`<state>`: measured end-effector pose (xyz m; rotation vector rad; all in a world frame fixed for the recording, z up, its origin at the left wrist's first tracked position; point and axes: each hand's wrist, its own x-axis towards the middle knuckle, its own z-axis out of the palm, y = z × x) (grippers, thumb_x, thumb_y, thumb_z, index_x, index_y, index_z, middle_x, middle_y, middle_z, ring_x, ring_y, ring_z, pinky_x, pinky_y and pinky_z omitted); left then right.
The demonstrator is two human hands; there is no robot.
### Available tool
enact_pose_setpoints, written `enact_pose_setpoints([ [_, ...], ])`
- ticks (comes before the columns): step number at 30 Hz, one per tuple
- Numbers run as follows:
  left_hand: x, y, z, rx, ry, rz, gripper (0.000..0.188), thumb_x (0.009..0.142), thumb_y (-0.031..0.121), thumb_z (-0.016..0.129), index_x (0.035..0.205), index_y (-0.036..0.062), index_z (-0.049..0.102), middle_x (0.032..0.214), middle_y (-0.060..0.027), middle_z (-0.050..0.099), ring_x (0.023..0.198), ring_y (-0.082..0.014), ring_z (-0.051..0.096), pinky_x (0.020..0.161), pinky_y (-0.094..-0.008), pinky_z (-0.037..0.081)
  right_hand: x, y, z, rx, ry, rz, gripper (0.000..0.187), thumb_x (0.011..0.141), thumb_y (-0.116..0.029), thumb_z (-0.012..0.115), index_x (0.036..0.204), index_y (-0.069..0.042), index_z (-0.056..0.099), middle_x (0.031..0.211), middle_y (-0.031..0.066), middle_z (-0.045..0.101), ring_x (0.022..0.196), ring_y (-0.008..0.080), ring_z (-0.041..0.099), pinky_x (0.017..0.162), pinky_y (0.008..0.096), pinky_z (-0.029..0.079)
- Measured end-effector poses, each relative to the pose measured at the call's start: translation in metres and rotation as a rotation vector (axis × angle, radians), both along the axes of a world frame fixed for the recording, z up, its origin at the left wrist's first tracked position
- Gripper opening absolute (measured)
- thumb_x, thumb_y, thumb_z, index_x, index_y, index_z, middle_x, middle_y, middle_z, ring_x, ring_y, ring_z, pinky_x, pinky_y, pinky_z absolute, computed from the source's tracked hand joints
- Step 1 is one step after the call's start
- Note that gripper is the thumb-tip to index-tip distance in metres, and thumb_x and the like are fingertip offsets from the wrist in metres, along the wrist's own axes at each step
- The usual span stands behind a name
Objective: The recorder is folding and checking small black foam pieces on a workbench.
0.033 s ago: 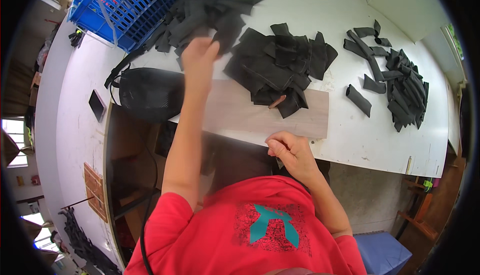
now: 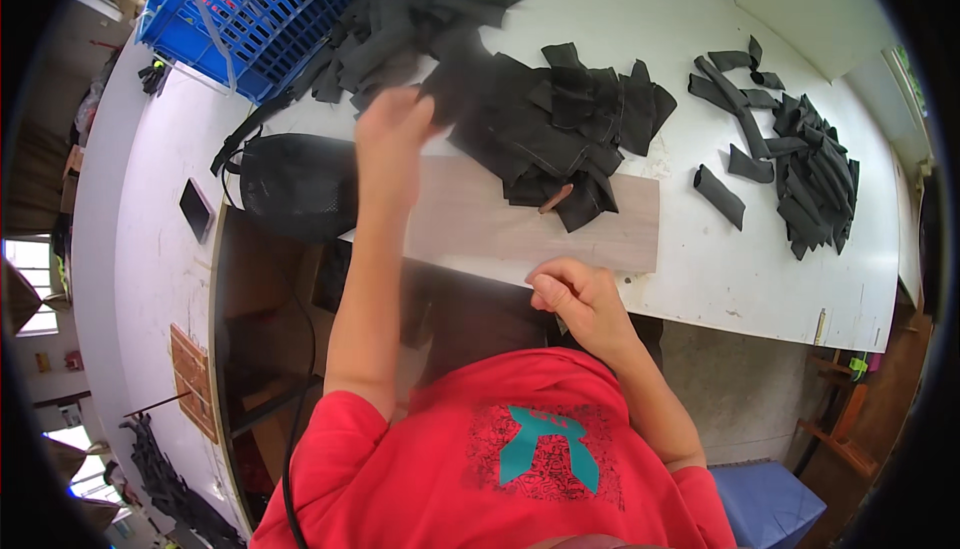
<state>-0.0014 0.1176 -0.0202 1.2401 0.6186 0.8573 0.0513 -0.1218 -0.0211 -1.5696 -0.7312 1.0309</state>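
We saw the left hand (image 2: 392, 127) bent shut, with a dark cloth piece (image 2: 458, 81) pinched at its fingertips. The hand and the cloth were both blurry, so we could not tell just how each finger sat. The cloth piece was up over the white table (image 2: 725, 294), between the far heap of dark cloth (image 2: 395, 24) and the middle pile of dark cloth (image 2: 570, 119).

We saw the right hand (image 2: 582, 301) curled closed near the front edge of the table, close to the red shirt (image 2: 420, 459). Its thumb was tucked against the bent pointer finger. We could not tell if anything was inside.

The middle pile lay partly on a flat, pale brown board (image 2: 480, 207), and a little brown stick-like thing (image 2: 556, 199) stuck out at its near side. The black bag (image 2: 300, 184) sat just left of the left arm, with a dark phone (image 2: 195, 209) farther left. The far heap lay against the blue plastic basket (image 2: 255, 24). Over on the right, we saw a bunch of dark cloth strips (image 2: 820, 179).
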Motion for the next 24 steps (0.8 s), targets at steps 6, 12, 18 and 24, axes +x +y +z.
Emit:
enact_pose_setpoints([
  [6, -0.093, -0.079, 0.008, -0.39, -0.185, -0.277, 0.009, 0.079, 0.003, 0.054, 0.086, -0.0002, 0.049, 0.088, -0.0104, 0.059, 0.082, -0.0158, 0.058, 0.074, -0.0273, 0.046, -0.026, 0.031, 0.011, 0.35, 0.67, -0.151, 0.026, 0.081, -0.021, 0.055, 0.093, 0.002, 0.054, 0.074, 0.003, 0.056, 0.067, 0.0127, 0.054, 0.062, 0.0228, 0.044],
  [12, -0.106, -0.102, 0.005, -0.463, -0.128, -0.459, 0.009, 0.075, 0.0, 0.053, 0.083, 0.0018, 0.05, 0.078, -0.0025, 0.057, 0.068, -0.0072, 0.052, 0.062, -0.0188, 0.041, -0.022, 0.028, 0.017, 0.361, 0.837, -0.326, 0.017, 0.08, -0.017, 0.059, 0.085, -0.001, 0.057, 0.076, 0.0027, 0.058, 0.064, 0.0083, 0.053, 0.056, 0.02, 0.042],
  [18, -0.089, -0.112, -0.007, -0.6, -0.106, -0.336, 0.009, 0.08, 0.005, 0.053, 0.088, 0.0019, 0.049, 0.077, -0.002, 0.055, 0.068, -0.0074, 0.051, 0.064, -0.02, 0.04, -0.026, 0.014, 0.021, 0.407, 0.629, -0.274, 0.013, 0.077, -0.011, 0.062, 0.083, 0.0, 0.059, 0.073, 0.0014, 0.058, 0.06, 0.0061, 0.05, 0.055, 0.0203, 0.042],
  [24, -0.081, -0.126, -0.021, -0.523, -0.045, -0.319, 0.009, 0.08, 0.005, 0.054, 0.087, 0.0024, 0.051, 0.075, -0.0017, 0.055, 0.067, -0.0075, 0.051, 0.065, -0.0201, 0.041, -0.029, 0.008, 0.017, 0.267, 0.271, -0.417, 0.015, 0.074, -0.013, 0.066, 0.075, 0.0, 0.06, 0.067, -0.0007, 0.057, 0.055, 0.0053, 0.044, 0.049, 0.0189, 0.036],
])
